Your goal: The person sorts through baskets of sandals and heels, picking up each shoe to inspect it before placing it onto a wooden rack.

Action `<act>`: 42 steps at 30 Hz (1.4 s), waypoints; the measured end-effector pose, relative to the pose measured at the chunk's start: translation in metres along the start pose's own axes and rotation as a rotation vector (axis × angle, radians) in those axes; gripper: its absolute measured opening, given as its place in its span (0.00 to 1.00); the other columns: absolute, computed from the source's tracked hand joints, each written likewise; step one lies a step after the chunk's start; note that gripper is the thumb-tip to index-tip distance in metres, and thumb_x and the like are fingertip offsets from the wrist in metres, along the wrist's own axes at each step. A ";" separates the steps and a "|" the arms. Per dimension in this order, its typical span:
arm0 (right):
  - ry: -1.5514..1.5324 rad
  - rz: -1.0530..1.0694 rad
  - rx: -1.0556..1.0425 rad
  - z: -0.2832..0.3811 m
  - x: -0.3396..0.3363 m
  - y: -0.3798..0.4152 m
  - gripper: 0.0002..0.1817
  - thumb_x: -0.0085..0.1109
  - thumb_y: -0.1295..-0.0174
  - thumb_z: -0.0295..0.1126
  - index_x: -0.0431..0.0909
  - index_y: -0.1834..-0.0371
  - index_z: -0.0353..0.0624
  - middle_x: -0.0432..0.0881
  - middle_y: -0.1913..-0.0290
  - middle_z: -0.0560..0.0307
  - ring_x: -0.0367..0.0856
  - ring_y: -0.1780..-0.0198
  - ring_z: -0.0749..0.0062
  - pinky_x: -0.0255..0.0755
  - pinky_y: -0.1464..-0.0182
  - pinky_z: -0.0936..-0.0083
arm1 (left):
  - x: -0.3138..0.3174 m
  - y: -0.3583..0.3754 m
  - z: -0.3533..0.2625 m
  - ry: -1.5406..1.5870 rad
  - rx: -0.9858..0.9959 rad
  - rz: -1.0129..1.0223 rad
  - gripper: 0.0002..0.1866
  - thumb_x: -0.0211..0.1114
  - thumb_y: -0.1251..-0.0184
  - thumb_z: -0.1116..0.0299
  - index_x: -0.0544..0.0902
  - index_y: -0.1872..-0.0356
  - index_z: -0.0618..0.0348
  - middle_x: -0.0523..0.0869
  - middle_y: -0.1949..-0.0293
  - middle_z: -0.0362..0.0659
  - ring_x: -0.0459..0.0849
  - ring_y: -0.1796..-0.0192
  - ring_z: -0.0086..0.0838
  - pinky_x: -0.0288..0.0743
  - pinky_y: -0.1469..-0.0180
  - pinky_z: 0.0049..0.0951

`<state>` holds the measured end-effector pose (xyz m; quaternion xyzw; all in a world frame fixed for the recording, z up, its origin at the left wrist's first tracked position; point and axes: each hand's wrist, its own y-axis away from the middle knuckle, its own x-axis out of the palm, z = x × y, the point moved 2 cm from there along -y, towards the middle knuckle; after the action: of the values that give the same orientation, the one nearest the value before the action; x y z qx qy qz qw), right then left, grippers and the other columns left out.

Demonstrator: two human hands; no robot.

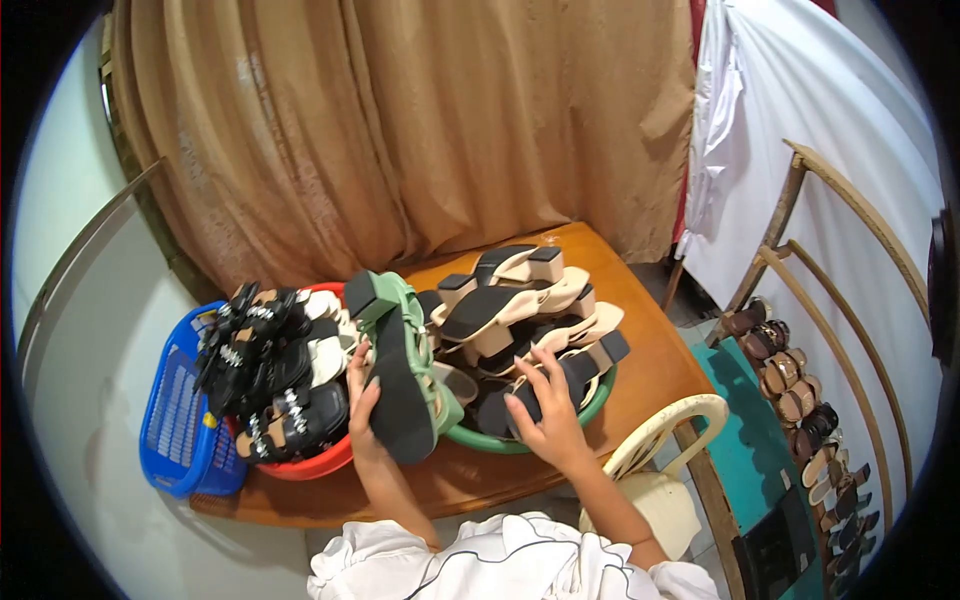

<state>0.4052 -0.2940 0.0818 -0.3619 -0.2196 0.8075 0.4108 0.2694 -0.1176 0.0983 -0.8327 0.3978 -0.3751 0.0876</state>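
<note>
My left hand [363, 400] grips a green heeled sandal [405, 390] by its edge. The black sole faces me and the block heel points up. Green straps show along its right side. Over the green basin [490, 443] my right hand [548, 410] has its fingers spread, fingertips at the dark soles of the heaped sandals. That heap is of cream sandals [492, 312] with block heels and black soles, many lying bottom up. Left of the green sandal, a red basin [305, 468] is full of black sandals [300, 420] with shiny trim and some white ones [328, 360].
A blue plastic basket [180, 420] stands at the left end of the wooden table [650, 350]. A cream plastic chair [680, 415] is close by my right arm. Farther right, a rack [780, 255] has rows of sandals [790, 385] beside it. Brown curtains [480, 120] hang behind the table.
</note>
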 end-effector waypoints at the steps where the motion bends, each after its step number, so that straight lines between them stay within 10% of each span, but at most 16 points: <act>1: -0.024 -0.015 0.022 0.002 -0.008 0.004 0.23 0.56 0.44 0.31 0.66 0.44 0.38 0.60 0.40 0.41 0.56 0.36 0.42 0.53 0.37 0.61 | 0.015 0.000 0.000 0.068 -0.006 0.005 0.41 0.57 0.49 0.63 0.49 0.35 0.66 0.62 0.39 0.58 0.66 0.39 0.43 0.61 0.38 0.37; 11: -0.139 -0.028 0.188 0.026 -0.086 0.062 0.38 0.57 0.44 0.42 0.51 0.37 0.30 0.60 0.39 0.39 0.58 0.36 0.54 0.50 0.36 0.68 | 0.136 0.014 0.062 -0.004 -0.107 0.415 0.50 0.65 0.59 0.76 0.45 0.33 0.56 0.62 0.39 0.53 0.66 0.40 0.38 0.64 0.42 0.31; 20: -0.038 -0.505 0.509 0.037 -0.158 0.163 0.38 0.56 0.41 0.39 0.49 0.36 0.27 0.59 0.38 0.37 0.58 0.35 0.57 0.51 0.36 0.71 | 0.238 0.083 0.129 0.184 -0.486 0.861 0.50 0.66 0.55 0.72 0.41 0.32 0.56 0.70 0.46 0.54 0.71 0.44 0.36 0.64 0.44 0.31; 26: 0.160 -0.799 0.570 0.057 -0.186 0.265 0.42 0.47 0.39 0.52 0.46 0.35 0.27 0.57 0.36 0.37 0.56 0.34 0.57 0.49 0.35 0.70 | 0.302 0.168 0.150 0.351 -0.512 1.247 0.48 0.62 0.49 0.78 0.38 0.32 0.60 0.53 0.34 0.50 0.60 0.36 0.32 0.58 0.39 0.30; 42: 0.211 -1.134 0.651 0.226 -0.278 0.509 0.32 0.45 0.35 0.44 0.55 0.37 0.29 0.63 0.39 0.44 0.62 0.38 0.66 0.55 0.39 0.75 | 0.385 0.465 0.104 0.465 -0.985 1.501 0.43 0.63 0.47 0.79 0.47 0.33 0.61 0.60 0.38 0.47 0.61 0.38 0.30 0.56 0.38 0.28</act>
<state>0.0866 -0.8238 0.0070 -0.1245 -0.0795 0.4514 0.8800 0.2185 -0.7250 0.0322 -0.2042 0.9547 -0.1663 -0.1381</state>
